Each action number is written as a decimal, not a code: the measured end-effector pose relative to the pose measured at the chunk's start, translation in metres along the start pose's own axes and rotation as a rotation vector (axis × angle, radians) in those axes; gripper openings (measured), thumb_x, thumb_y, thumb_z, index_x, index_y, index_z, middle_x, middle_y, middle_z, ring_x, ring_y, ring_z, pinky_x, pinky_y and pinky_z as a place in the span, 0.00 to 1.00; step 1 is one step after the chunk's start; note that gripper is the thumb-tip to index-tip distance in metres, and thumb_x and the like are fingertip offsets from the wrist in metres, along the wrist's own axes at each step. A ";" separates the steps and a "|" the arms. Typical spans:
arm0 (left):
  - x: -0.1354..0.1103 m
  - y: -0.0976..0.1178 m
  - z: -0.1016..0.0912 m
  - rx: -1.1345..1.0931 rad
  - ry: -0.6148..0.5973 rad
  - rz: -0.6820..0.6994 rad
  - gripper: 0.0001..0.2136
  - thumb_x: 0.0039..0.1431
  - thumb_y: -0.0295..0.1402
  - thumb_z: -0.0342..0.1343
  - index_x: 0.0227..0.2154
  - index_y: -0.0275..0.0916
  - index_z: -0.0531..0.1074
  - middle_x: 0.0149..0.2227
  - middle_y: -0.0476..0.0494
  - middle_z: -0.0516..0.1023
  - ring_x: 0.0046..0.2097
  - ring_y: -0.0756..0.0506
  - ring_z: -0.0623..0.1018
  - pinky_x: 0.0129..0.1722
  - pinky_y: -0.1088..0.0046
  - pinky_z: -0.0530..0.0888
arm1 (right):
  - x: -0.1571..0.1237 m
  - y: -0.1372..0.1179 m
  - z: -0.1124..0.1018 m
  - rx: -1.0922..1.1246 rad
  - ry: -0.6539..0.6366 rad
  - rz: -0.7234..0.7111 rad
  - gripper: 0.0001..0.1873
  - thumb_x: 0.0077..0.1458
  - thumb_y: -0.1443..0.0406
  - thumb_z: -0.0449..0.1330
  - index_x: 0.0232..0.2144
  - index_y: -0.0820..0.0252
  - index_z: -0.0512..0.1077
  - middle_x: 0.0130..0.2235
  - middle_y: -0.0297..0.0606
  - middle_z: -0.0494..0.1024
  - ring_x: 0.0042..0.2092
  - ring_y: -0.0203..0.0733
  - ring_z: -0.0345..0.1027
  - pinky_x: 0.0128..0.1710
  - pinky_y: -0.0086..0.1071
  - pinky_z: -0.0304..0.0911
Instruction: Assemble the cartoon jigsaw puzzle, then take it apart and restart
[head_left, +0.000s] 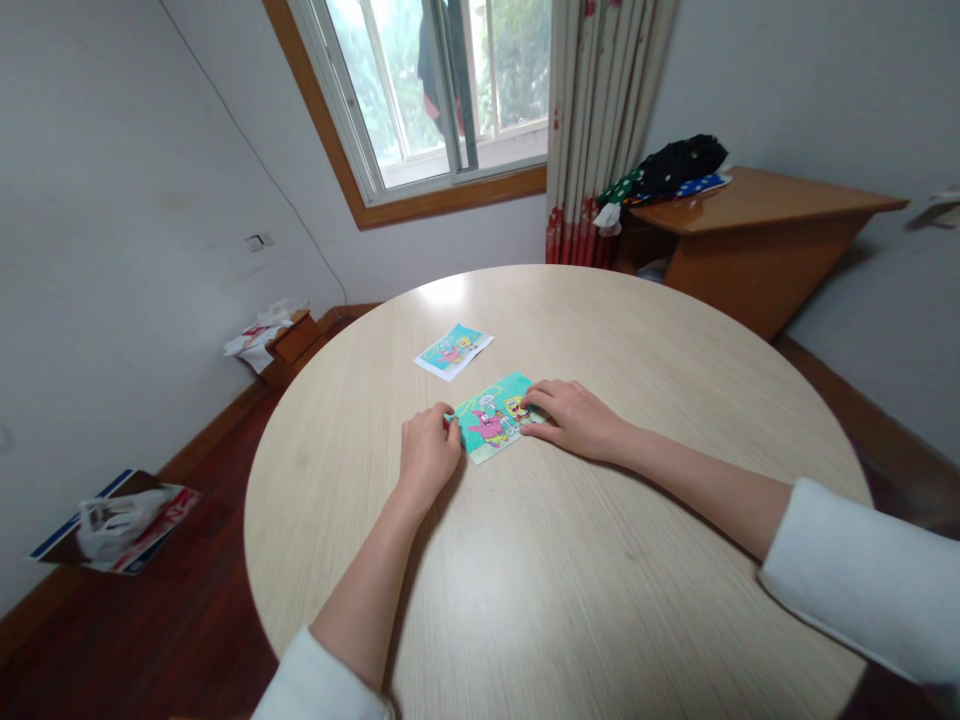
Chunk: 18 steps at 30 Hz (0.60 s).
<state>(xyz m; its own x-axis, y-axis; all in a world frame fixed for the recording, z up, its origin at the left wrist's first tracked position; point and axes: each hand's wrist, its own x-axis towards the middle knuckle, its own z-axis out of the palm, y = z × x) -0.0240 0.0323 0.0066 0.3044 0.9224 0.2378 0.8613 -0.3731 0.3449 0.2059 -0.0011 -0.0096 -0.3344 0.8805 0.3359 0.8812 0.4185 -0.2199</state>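
Note:
A flat, colourful cartoon picture (489, 424) with a pink starfish and a yellow sponge figure lies on the round table (570, 560). My left hand (430, 448) is curled at its left edge, thumb and fingertips against it. Over the right edge sits my right hand (574, 415), fingers bent above and thumb below, hiding that end. Both hands grip the picture's sides. I cannot make out whether it is one sheet or fitted pieces. Just beyond lies a white-bordered paper print (454, 352) of a similar scene, touched by neither hand.
A wooden desk (787, 205) with dark spotted cloth (679, 165) stands at the back right, beside a curtain (600, 120) and window. Papers (262, 335) rest on a small wooden piece at the left. A plastic bag (120, 522) lies on flat board on the floor.

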 end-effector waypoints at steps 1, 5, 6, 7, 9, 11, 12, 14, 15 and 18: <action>0.000 0.000 0.000 -0.010 0.007 0.009 0.10 0.58 0.30 0.47 0.38 0.38 0.72 0.34 0.42 0.79 0.37 0.44 0.77 0.40 0.65 0.69 | 0.000 0.000 0.000 -0.026 0.011 0.009 0.15 0.56 0.56 0.57 0.42 0.59 0.71 0.45 0.46 0.74 0.46 0.49 0.67 0.43 0.40 0.59; -0.001 0.000 0.002 -0.043 0.004 0.066 0.11 0.58 0.29 0.47 0.38 0.39 0.73 0.38 0.42 0.80 0.43 0.43 0.77 0.47 0.62 0.68 | 0.000 -0.001 0.001 -0.119 0.034 0.062 0.16 0.58 0.55 0.56 0.41 0.59 0.71 0.44 0.46 0.74 0.45 0.49 0.66 0.41 0.39 0.58; -0.001 0.001 0.003 -0.046 -0.006 0.084 0.11 0.57 0.29 0.48 0.38 0.39 0.74 0.40 0.42 0.79 0.45 0.42 0.76 0.49 0.61 0.67 | 0.001 -0.002 0.001 -0.138 0.033 0.078 0.16 0.58 0.55 0.55 0.41 0.60 0.71 0.44 0.46 0.74 0.44 0.49 0.66 0.41 0.39 0.58; -0.002 0.001 0.004 -0.047 -0.017 0.102 0.11 0.57 0.28 0.48 0.38 0.39 0.75 0.41 0.42 0.79 0.46 0.42 0.76 0.50 0.60 0.66 | 0.001 -0.002 0.001 -0.153 0.031 0.094 0.16 0.58 0.54 0.55 0.41 0.60 0.72 0.44 0.46 0.74 0.44 0.49 0.66 0.41 0.39 0.57; -0.003 0.002 0.005 -0.051 -0.034 0.132 0.12 0.57 0.28 0.48 0.37 0.40 0.76 0.44 0.42 0.79 0.49 0.42 0.75 0.53 0.58 0.64 | 0.001 -0.001 0.001 -0.168 0.027 0.118 0.17 0.58 0.54 0.55 0.41 0.60 0.72 0.44 0.47 0.74 0.45 0.50 0.66 0.41 0.39 0.57; -0.003 0.003 0.006 -0.054 -0.040 0.142 0.12 0.57 0.28 0.48 0.37 0.41 0.76 0.45 0.42 0.78 0.49 0.42 0.74 0.54 0.57 0.62 | 0.002 -0.001 0.001 -0.162 0.025 0.124 0.17 0.58 0.55 0.55 0.42 0.60 0.71 0.45 0.47 0.73 0.45 0.50 0.66 0.41 0.39 0.57; -0.004 0.003 0.006 -0.055 -0.040 0.140 0.12 0.57 0.28 0.48 0.38 0.41 0.76 0.45 0.42 0.78 0.50 0.42 0.74 0.55 0.56 0.62 | 0.002 0.000 0.001 -0.154 0.025 0.121 0.17 0.58 0.55 0.55 0.42 0.60 0.71 0.45 0.47 0.73 0.45 0.50 0.66 0.41 0.39 0.57; -0.004 0.003 0.006 -0.061 -0.041 0.131 0.12 0.57 0.28 0.48 0.38 0.42 0.76 0.46 0.42 0.78 0.50 0.42 0.74 0.55 0.55 0.61 | 0.002 0.001 0.002 -0.138 0.028 0.114 0.17 0.58 0.56 0.55 0.43 0.60 0.71 0.45 0.47 0.73 0.45 0.50 0.67 0.41 0.39 0.57; -0.004 0.003 0.005 -0.065 -0.043 0.125 0.12 0.57 0.29 0.47 0.37 0.42 0.76 0.46 0.42 0.78 0.50 0.42 0.74 0.56 0.55 0.60 | 0.002 0.001 0.002 -0.131 0.031 0.111 0.17 0.59 0.56 0.54 0.44 0.61 0.71 0.45 0.47 0.73 0.45 0.50 0.67 0.41 0.39 0.57; -0.004 0.003 0.005 -0.075 -0.049 0.115 0.12 0.58 0.29 0.47 0.37 0.42 0.76 0.45 0.42 0.78 0.50 0.42 0.74 0.55 0.55 0.60 | 0.002 0.001 0.003 -0.117 0.041 0.095 0.17 0.61 0.58 0.51 0.45 0.60 0.71 0.45 0.48 0.73 0.45 0.49 0.67 0.42 0.39 0.57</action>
<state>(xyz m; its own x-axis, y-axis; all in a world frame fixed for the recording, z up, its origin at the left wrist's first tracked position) -0.0203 0.0280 0.0023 0.4205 0.8762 0.2357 0.7873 -0.4814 0.3851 0.2055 0.0018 -0.0124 -0.2357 0.9042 0.3563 0.9421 0.3026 -0.1448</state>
